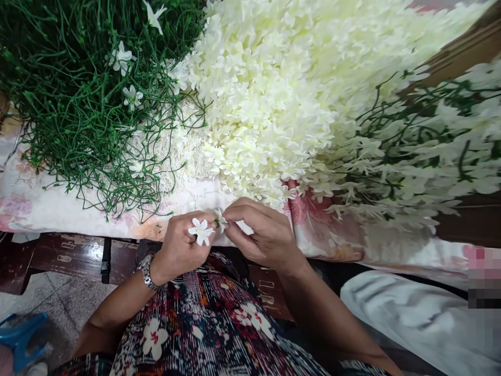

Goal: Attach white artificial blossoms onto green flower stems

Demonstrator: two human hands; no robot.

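Observation:
My left hand (180, 244), with a metal watch at the wrist, is closed around a small white artificial flower (201, 231) that sticks out between its fingers. My right hand (261, 233) is closed in a pinch against it, its fingertips on another small white flower piece (221, 219). The two hands meet just above my lap, at the near edge of the cloth-covered table. A big heap of loose cream-white flower heads (274, 89) lies right behind the hands.
A pile of bare green plastic stems (78, 94) with a few flowers on it fills the left. Finished stems with white flowers (426, 151) lie at the right. A floral cloth (47, 206) covers the table. A blue object (19, 339) sits on the floor at left.

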